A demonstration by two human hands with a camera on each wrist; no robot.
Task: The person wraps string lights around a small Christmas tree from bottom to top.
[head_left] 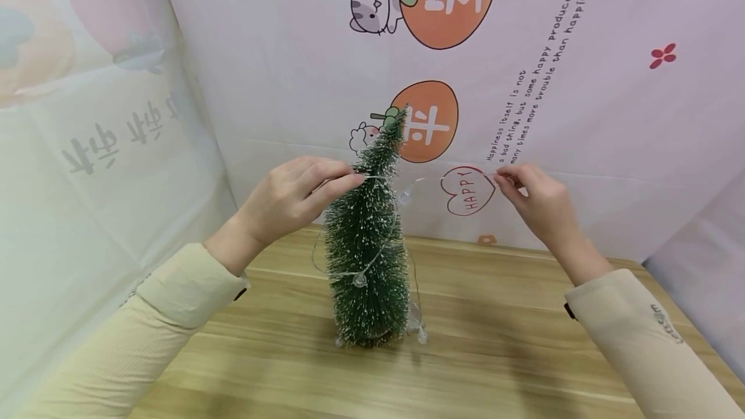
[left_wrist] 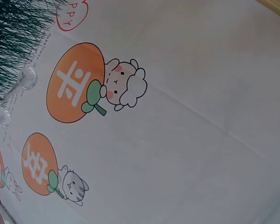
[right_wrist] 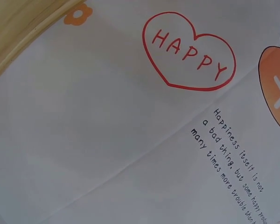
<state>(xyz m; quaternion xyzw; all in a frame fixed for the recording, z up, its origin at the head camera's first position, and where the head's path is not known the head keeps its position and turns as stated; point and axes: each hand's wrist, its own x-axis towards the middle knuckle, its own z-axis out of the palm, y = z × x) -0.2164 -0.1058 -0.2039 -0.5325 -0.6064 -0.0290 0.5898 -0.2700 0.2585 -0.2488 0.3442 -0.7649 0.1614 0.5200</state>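
Observation:
A small green artificial Christmas tree [head_left: 367, 231] with white-flecked bristles stands on the table, its tip bent to the right. A string of lights [head_left: 360, 279], clear wire with clear bulbs, winds loosely around it. My left hand [head_left: 299, 193] pinches the wire beside the tree's upper part. Off to the right, my right hand [head_left: 538, 199] pinches the same wire between thumb and fingers. The stretch between them runs across the tree, and a bulb [head_left: 405, 196] hangs near it. In the left wrist view, tree bristles [left_wrist: 18, 37] and a bulb [left_wrist: 27, 78] show at the left edge.
Under the tree is a wood-grain table [head_left: 279, 374]. White printed cloth [head_left: 279, 83] with cartoon animals and lettering rises behind it, and another cloth panel [head_left: 105, 212] stands at the left. A lower bulb [head_left: 422, 335] hangs by the tree's base at right.

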